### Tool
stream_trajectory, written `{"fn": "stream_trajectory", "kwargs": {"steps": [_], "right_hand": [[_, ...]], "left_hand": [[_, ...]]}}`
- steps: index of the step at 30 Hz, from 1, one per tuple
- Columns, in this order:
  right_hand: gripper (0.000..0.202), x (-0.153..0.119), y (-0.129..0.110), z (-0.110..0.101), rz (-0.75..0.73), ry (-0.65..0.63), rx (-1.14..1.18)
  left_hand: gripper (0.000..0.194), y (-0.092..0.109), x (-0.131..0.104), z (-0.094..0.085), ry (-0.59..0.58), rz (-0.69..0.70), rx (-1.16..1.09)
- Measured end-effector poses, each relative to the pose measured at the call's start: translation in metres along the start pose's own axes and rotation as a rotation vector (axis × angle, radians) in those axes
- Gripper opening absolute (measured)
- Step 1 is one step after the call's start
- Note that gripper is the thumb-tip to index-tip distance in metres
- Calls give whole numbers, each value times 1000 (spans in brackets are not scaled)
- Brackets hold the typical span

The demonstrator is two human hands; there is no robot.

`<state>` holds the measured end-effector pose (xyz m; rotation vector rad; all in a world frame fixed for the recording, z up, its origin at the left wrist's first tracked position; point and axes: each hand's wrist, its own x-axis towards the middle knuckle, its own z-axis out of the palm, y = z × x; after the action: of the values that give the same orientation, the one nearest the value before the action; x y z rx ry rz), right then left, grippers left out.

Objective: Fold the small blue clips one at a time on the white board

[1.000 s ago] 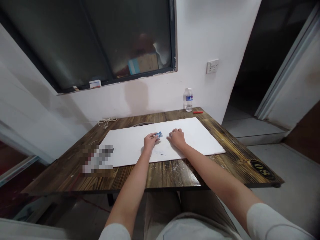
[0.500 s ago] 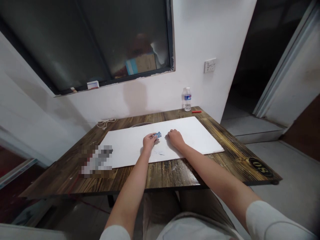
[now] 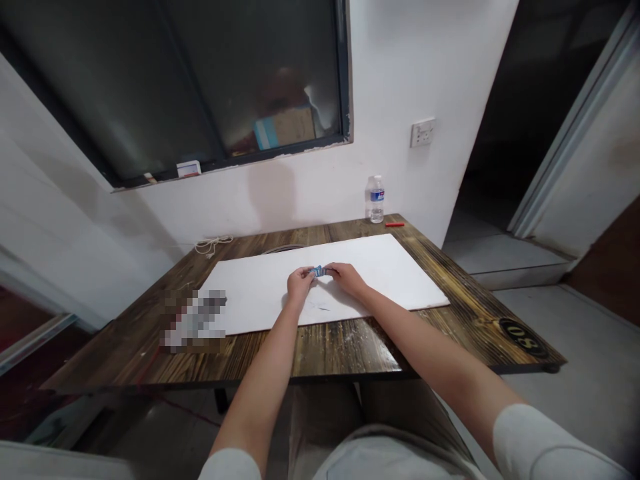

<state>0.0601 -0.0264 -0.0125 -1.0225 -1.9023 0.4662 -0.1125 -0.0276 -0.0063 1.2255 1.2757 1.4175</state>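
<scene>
A small blue-and-white flat piece (image 3: 319,271), too small to identify, is held just over the white board (image 3: 260,293). My left hand (image 3: 299,284) pinches its left end between thumb and fingers. From the other side, my right hand (image 3: 349,277) has its thumb and fingertips closed at the piece's right end. Fingers cover both ends, so its full outline is hidden. Short dark marks (image 3: 320,307) show on the board below my hands.
On the wooden table (image 3: 345,347) a plastic water bottle (image 3: 377,200) and a red pen-like stick (image 3: 395,225) sit at the back right. A white cable (image 3: 213,246) lies back left. A pixelated patch (image 3: 195,323) covers the board's left edge. Behind is a wall with a window.
My right hand has moved left and closed its fingertips on the right end of the blue-and-white piece. My left hand keeps its pinch in nearly the same place.
</scene>
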Motion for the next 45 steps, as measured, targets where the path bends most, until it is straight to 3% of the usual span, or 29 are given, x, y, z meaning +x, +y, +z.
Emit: {"fn": "stream_trajectory", "kwargs": {"steps": [7,17,25,28,32,38,45], "right_hand": [[33,-3,-3,0,56,-46,-64],[33,-6,-8,-2,93,-109,-205],[61,-1,-2,-5,74,-8,-294],[71,-1,3,-7,156,-25,-388],[50,-2,5,-8,254,-130,-487],[33,-1,0,-10,331,-130,-486],[47,-1,-8,-11,489,-92,-531]], "left_hand": [[30,0,-3,4,-168,28,-11],[29,-4,-3,3,-240,51,104],[21,-3,-1,0,-84,100,181],[22,2,-2,1,-30,59,123],[22,3,-1,0,29,48,62],[24,0,2,-3,56,55,53],[25,-1,3,-3,46,58,63]]}}
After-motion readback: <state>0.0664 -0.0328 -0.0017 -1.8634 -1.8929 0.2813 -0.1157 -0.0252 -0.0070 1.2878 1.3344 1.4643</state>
